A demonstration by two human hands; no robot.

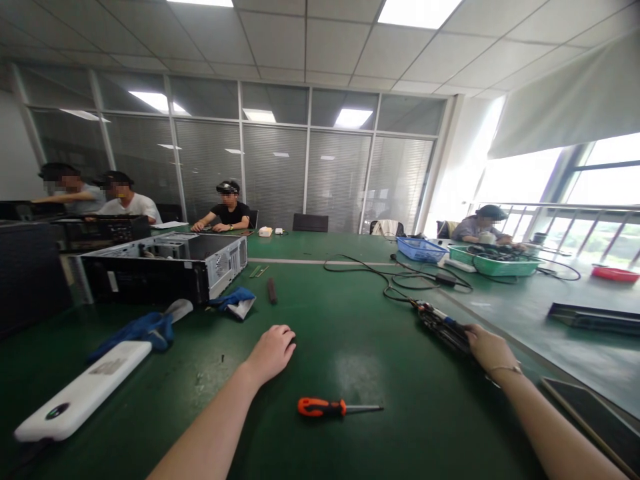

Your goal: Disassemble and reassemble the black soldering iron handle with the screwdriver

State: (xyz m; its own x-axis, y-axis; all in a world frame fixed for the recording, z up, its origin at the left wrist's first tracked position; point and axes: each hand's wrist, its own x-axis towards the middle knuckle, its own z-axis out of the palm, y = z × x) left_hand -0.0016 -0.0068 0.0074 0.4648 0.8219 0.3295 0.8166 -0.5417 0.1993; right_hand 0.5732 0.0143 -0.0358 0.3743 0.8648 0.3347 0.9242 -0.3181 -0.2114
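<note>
My left hand (271, 352) rests on the green table with its fingers curled together. A dark spot shows at its fingertips, too small to name. Over on the right, my right hand (493, 350) grips the near end of a dark circuit board (440, 325) with parts on it, seen nearly edge-on. A black cable (390, 280) runs on the table by the board's far end. Between my forearms lies a screwdriver (323, 407) with an orange and black handle, its shaft pointing right. Beyond my left hand are a dark brown strip (271, 291) and green memory sticks (259, 271).
An opened computer case (145, 283) stands at left, with blue gloves (143, 330) and a long white device (83, 393) before it. Blue (420, 250) and green baskets (500, 263) sit at back right. A dark flat panel (590, 413) lies near right. Several people sit around.
</note>
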